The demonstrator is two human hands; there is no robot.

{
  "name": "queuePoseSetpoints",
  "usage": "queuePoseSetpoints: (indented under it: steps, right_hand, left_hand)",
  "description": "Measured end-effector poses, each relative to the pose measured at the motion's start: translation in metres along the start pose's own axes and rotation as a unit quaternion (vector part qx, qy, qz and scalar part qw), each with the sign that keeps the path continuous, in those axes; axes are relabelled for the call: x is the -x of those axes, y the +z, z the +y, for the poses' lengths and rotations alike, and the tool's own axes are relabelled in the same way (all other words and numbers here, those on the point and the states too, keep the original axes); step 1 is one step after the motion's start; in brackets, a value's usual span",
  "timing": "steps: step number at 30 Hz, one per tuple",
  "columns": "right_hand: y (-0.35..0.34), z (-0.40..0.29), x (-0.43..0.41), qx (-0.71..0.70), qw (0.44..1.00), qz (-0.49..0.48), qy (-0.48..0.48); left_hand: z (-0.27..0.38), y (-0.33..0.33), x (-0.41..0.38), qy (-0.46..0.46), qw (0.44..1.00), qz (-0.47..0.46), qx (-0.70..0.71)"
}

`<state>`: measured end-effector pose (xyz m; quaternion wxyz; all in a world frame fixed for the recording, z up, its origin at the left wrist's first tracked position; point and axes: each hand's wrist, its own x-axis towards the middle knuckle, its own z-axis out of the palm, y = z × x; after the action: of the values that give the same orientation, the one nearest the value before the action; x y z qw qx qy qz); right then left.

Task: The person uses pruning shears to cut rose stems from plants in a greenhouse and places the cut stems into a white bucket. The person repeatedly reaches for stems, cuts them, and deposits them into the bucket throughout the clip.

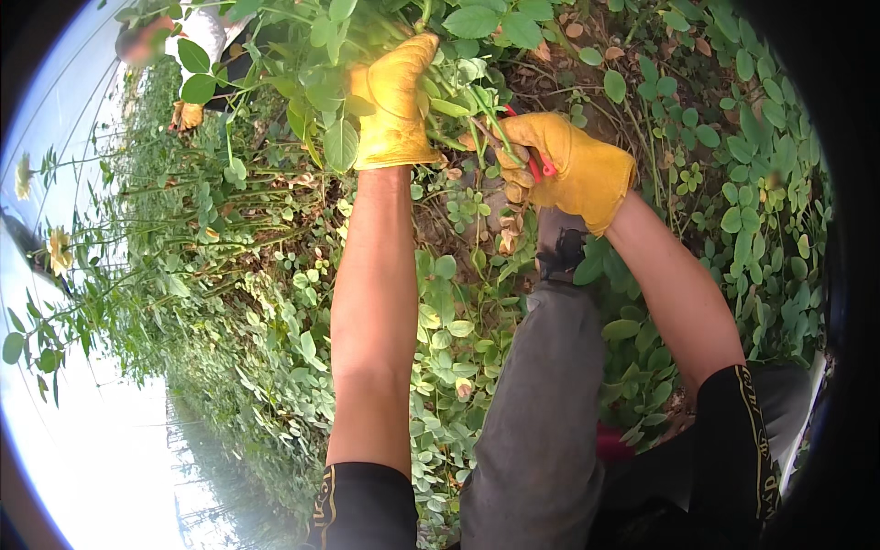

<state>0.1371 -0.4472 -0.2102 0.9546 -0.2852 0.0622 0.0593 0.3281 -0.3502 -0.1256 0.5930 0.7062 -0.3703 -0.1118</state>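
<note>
My left hand (397, 100), in a yellow leather work glove, is at the top centre, closed around green leafy stems (443, 82) that look like rose stems. Lower and to the right, my right hand (550, 165) wears a matching glove and is closed on red-handled pruning shears (535, 167). Cut-looking green and brown stems pass in front of its fingers. The blades of the shears are hidden among leaves and fingers.
Dense rose bushes (749, 158) spread on both sides, with pale yellow blooms (60, 251) at the left. Another person (203, 34) is at the upper left, with a gloved hand (187, 115) among the plants. My grey trouser leg (543, 385) lies below the shears.
</note>
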Motion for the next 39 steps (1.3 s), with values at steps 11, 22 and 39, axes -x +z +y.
queuePoseSetpoints:
  steps: [11,22,39]
  right_hand:
    - [-0.003,-0.024,0.019,-0.054,0.996,-0.065,0.026]
    - [-0.001,-0.017,0.022,0.026,0.996,-0.089,-0.009]
    - [0.022,-0.045,-0.018,0.019,0.992,-0.122,-0.024]
  left_hand:
    - [0.071,-0.072,0.045,-0.094,0.966,0.036,0.238]
    - [0.072,-0.024,0.005,-0.115,0.954,-0.079,0.264]
    - [0.06,-0.046,-0.008,-0.118,0.962,-0.103,0.224]
